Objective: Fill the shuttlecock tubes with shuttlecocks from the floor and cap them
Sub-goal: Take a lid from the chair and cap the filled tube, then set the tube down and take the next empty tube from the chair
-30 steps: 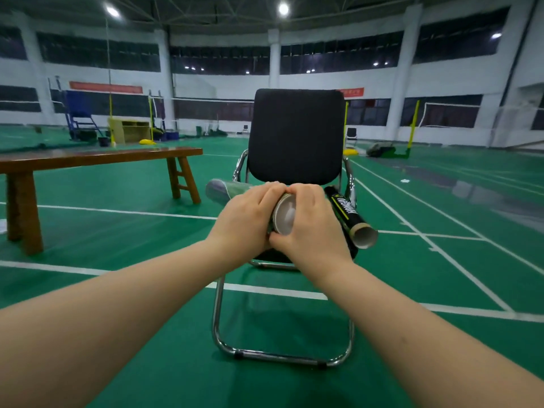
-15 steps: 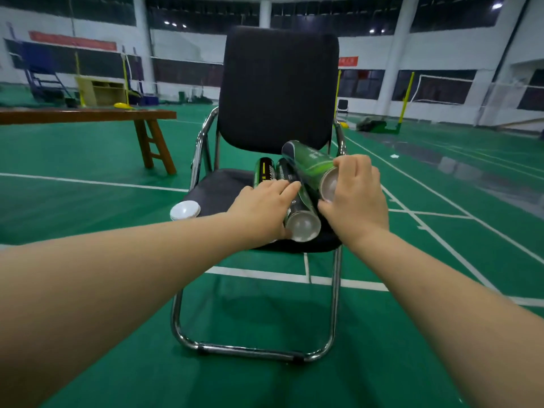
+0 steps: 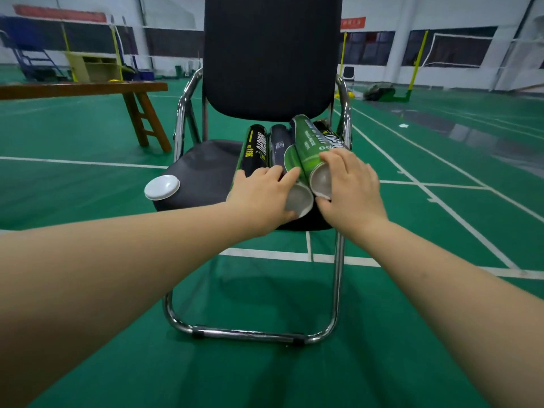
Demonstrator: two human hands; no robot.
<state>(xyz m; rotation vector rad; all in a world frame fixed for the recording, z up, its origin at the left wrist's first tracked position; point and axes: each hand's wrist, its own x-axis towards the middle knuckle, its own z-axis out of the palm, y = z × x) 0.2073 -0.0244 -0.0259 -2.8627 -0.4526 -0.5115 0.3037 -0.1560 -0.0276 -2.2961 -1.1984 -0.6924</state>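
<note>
Left hand [image 3: 262,192]: curled over a capped tube [image 3: 290,160] on the chair [image 3: 206,166] seat.
Right hand [image 3: 353,187]: gripping the green tube [image 3: 309,145] atop.
Tip: seat it low, so nothing rolls.

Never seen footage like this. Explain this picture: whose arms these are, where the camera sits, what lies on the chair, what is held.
No machine here: a person's bare arms, filmed by a wide-angle camera worn on their head, looking forward and down. On the black padded chair with a chrome frame lie shuttlecock tubes side by side, among them a black tube with yellow lettering, plus a loose white round cap at the seat's front left corner. The left hand grips the near end of a dark tube; the right hand grips the green tube.
</note>
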